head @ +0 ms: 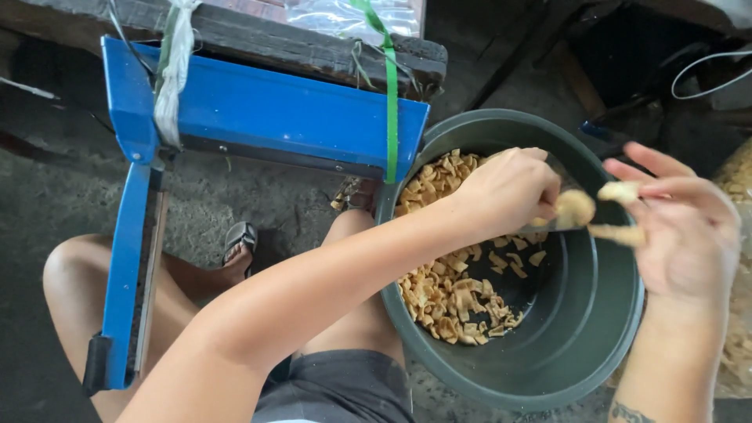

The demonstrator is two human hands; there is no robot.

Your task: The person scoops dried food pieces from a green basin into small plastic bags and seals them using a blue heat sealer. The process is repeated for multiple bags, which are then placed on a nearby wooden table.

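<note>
While a good heap of pale golden fried snack pieces [450, 294] remains in the dark green basin [583, 345], only a small share of them has left it: a few pieces [578, 207] sit in the air between the two hands, blurred, and the far side of the basin floor already shows bare. Judging by that, the work of taking the snacks out is somewhere in its middle, with most of the heap left to handle.

The left hand [505, 188] reaches across the basin from the near side, its grip closed down with the fingers curled under; it seems to pinch something thin and pale at its tips, though the blur hides exactly what. The right hand [689, 231] stands just beyond it at the basin's right rim, its grip half open, fingers spread and loosely cupping a couple of the pieces at the fingertips.

The main heap lies directly under and slightly behind the left grip, well below both hands. A clear bag [736, 266] holding more snacks shows just outside the right grip. Off beyond the left forearm stands a blue bar sealer [258, 117] over the person's knee, on the concrete floor [258, 200].
</note>
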